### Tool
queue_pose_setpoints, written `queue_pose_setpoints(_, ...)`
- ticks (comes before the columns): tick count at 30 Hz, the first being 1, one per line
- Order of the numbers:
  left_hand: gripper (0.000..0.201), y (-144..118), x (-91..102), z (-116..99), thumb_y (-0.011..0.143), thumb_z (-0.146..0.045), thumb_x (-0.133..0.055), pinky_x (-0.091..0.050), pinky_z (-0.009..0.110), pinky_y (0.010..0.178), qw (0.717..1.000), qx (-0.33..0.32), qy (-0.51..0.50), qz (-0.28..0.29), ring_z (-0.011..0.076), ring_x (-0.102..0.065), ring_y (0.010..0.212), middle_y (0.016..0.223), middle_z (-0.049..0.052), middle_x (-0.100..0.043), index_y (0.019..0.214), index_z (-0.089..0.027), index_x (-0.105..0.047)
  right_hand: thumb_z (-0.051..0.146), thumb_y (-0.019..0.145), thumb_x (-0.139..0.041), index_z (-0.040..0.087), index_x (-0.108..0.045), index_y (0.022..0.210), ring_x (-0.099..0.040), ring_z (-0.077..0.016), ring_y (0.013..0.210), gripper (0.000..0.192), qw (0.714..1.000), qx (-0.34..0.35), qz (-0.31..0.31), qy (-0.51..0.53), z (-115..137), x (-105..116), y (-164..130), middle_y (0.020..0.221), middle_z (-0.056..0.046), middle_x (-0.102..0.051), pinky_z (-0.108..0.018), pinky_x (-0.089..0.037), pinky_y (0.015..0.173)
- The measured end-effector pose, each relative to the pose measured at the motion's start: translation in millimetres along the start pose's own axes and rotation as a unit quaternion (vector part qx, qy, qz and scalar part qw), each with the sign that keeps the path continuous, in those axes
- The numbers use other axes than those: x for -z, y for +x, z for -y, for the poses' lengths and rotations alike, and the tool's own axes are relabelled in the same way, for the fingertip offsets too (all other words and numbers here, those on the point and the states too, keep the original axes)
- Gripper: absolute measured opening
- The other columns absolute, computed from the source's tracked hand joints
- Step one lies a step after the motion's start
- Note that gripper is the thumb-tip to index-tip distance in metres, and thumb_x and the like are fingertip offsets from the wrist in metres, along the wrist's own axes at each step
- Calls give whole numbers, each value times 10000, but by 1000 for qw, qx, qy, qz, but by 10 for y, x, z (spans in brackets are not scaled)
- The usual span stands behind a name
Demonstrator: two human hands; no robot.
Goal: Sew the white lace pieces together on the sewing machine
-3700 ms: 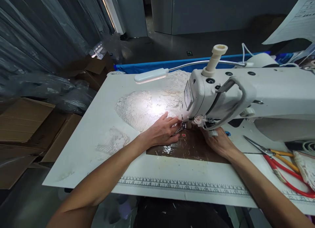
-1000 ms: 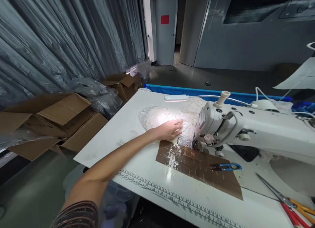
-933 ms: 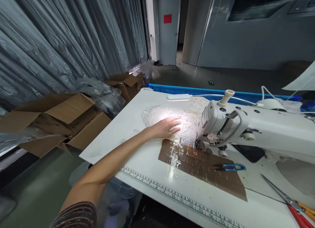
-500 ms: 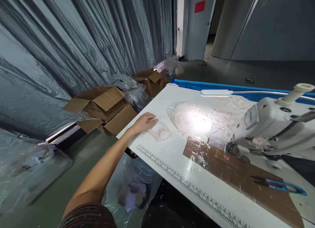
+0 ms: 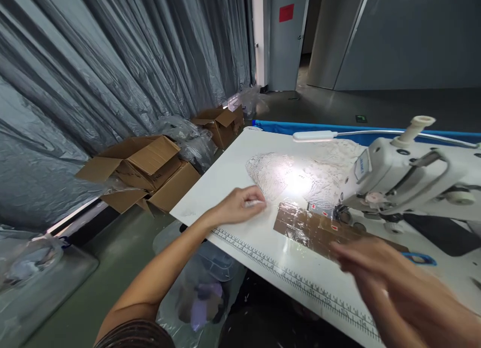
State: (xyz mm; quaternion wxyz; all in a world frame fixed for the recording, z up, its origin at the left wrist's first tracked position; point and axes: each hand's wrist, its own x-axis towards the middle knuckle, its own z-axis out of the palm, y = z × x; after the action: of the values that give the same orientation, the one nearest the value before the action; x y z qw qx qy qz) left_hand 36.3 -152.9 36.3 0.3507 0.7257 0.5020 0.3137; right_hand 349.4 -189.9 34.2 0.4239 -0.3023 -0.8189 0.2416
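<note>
White lace (image 5: 268, 170), openwork, one large piece, spread on the tabletop (image 5: 221, 172) under the lit lamp (image 5: 313, 136).

Changes: left hand (image 5: 244, 206), half a second ago near the tabletop's left edge, now further right, at the lower edge of the lace, fingers newly bent inward. Right hand (image 5: 379, 270), then out of view, now entered from 4 o'clock, over the brown sheet (image 5: 300, 228). Small lace piece, then loose below the left fingers, no longer seen as a separate item.

Obscured: right hand, smeared by motion, contents of its grip not to be determined. Blue snips (image 5: 421, 258), handle only, the remainder behind the right hand. Left grip, fingers curled toward the thumb, a pale sliver (image 5: 252, 204) between; whether this is lace held or bare tabletop, cannot tell. Small lace piece, in or under that hand, likewise undetermined. Centre of the large lace, bleached by glare. Sewing machine (image 5: 402, 175), cut off at 3 o'clock.

Position: large lace at 2 o'clock from the left grip, its near edge just beside the fingertips; at 10 o'clock from the right grip, well apart. Machine head at 3 o'clock from the left grip, beside the lace's right end. Cardboard box (image 5: 150, 162), open, between 9 and 10 o'clock, beyond the tabletop.
</note>
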Motion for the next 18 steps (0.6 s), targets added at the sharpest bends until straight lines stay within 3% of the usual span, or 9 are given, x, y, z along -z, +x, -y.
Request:
queue_pose_setpoints(3, 182, -10, -314, -408, 915, -248, -548, -520, 259, 750, 985, -47, -48, 158, 146, -648, 884, 963, 48, -677, 1082, -185, -577, 338, 866, -602, 387, -425, 1409, -512, -280, 1220, 573, 992, -71, 103, 22, -43, -160, 134, 1334, -69, -528, -416, -512, 930)
queue_pose_setpoints(5, 286, 7, -487, -597, 906, -210, -555, -517, 250, 734, 973, -97, -65, 199, 145, -647, 873, 954, 54, -671, 1190, -184, -547, 381, 836, -651, 336, -354, 1456, -437, -298, 1289, 689, 977, -113, 161, 85, -137, -219, 128, 1381, -93, -490, -487, -426, 1025)
queue_pose_setpoints(6, 318, 25, -552, -651, 906, -196, -547, -515, 243, 716, 970, -110, -76, 202, 140, -646, 854, 956, 57, -667, 1223, -185, -533, 394, 829, -661, 312, -370, 1448, -464, -291, 1260, 689, 964, -135, 185, 134, -189, -231, 103, 1336, -101, -529, -483, -430, 1019)
queue_pose_setpoints(9, 343, 115, -667, -640, 906, -183, -520, -492, 204, 598, 980, -93, -105, 144, 100, -624, 724, 1027, 65, -643, 1248, -199, -516, 420, 813, -684, 247, -544, 1300, -609, -225, 992, 536, 901, -225, 238, 285, -324, -213, 17, 1062, -72, -659, -372, -529, 847)
queue_pose_setpoints(12, 364, 224, -715, -440, 921, -219, -495, -425, 171, 475, 993, -44, -98, 53, 57, -552, 575, 1070, 67, -634, 1282, -211, -457, 423, 801, -695, 201, -635, 1134, -615, -152, 774, 405, 853, -308, 243, 345, -442, -139, 6, 908, -36, -668, -279, -527, 682)
queue_pose_setpoints(15, 409, 316, -720, -209, 944, -239, -453, -458, 198, 499, 999, -40, 22, 9, 82, -567, 605, 1129, 82, -626, 1344, -215, -372, 409, 823, -655, 189, -639, 1109, -610, -141, 726, 362, 876, -353, 172, 280, -593, -41, 60, 882, -38, -668, -271, -508, 640)
queue_pose_setpoints(18, 461, 411, -689, -64, 936, -194, -442, -540, 300, 655, 970, -85, 226, -10, 181, -631, 867, 1253, 133, -555, 1384, -195, -331, 357, 837, -610, 195, -656, 1091, -634, -177, 735, 305, 918, -374, 88, 103, -763, 35, 108, 828, -46, -685, -310, -508, 666)
